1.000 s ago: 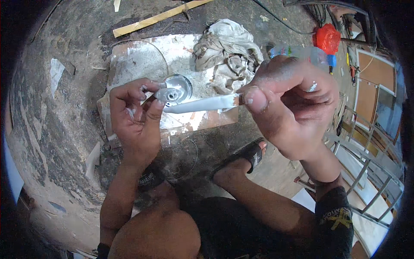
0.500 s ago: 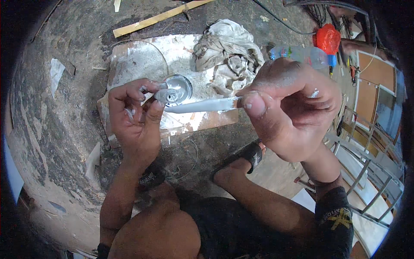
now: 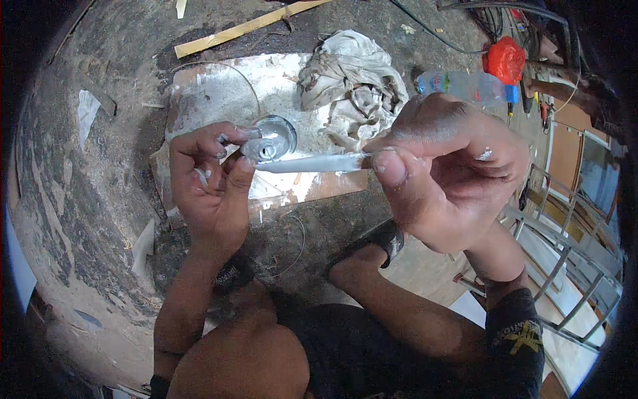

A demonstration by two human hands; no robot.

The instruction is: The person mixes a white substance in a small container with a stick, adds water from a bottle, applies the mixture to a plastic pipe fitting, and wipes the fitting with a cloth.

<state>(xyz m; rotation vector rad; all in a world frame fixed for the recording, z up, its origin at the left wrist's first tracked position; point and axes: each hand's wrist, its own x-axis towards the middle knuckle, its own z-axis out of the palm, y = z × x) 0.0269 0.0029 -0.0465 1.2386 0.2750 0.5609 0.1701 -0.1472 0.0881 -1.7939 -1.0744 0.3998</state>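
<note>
My left hand (image 3: 209, 179) is at the left of centre, its thumb and forefinger pinching a small grey-coated piece with a hole (image 3: 266, 151). Beyond that piece is a round shiny cup (image 3: 282, 135) with grey inside; whether they touch I cannot tell. Between thumb and forefinger, my right hand (image 3: 452, 173) grips a slim tapered stick (image 3: 312, 163) smeared with pale grey, brownish near the thumb. The stick points left, and its thin end meets the left thumb and the lower edge of the piece. Grey smears mark the fingers of both hands.
A paint-spattered board (image 3: 219, 86) lies on the floor, with a crumpled rag (image 3: 355, 80) on it. Past the rag are a plastic bottle (image 3: 465, 86) and a red bag-like bundle (image 3: 505, 60). A wooden strip (image 3: 246, 30) lies far off; a metal frame (image 3: 565, 266) is at right.
The grey-coated piece has tilted slightly, and its hole shows more plainly. The stick's left end has risen slightly, so it lies a little more level. Both hands keep their grip.
</note>
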